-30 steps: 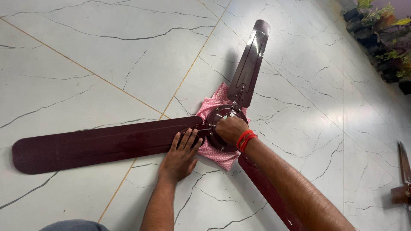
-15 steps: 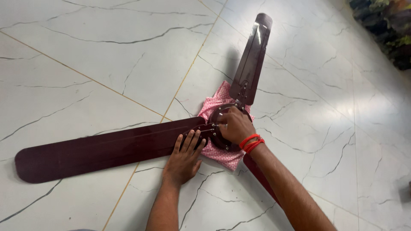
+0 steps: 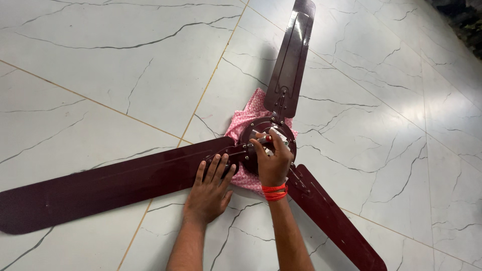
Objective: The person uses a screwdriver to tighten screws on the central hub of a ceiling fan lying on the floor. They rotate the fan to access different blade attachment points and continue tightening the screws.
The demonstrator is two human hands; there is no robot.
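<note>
A dark maroon ceiling fan lies flat on the floor, its three blades spreading left, up and down-right from the round motor hub. A pink patterned cloth sits under the hub. My left hand lies flat, fingers spread, on the root of the left blade. At the hub's centre my right hand, a red thread band on its wrist, has its fingers pinched around a small part there; what it grips is hidden by the fingers.
The floor is white marble-look tile with grey veins and thin gold joint lines. Dark plants or clutter show at the top right corner.
The view has shifted, bringing the whole fan more into frame. My right hand has moved from the hub's near side onto its centre. The left hand stays pressed on the blade.
</note>
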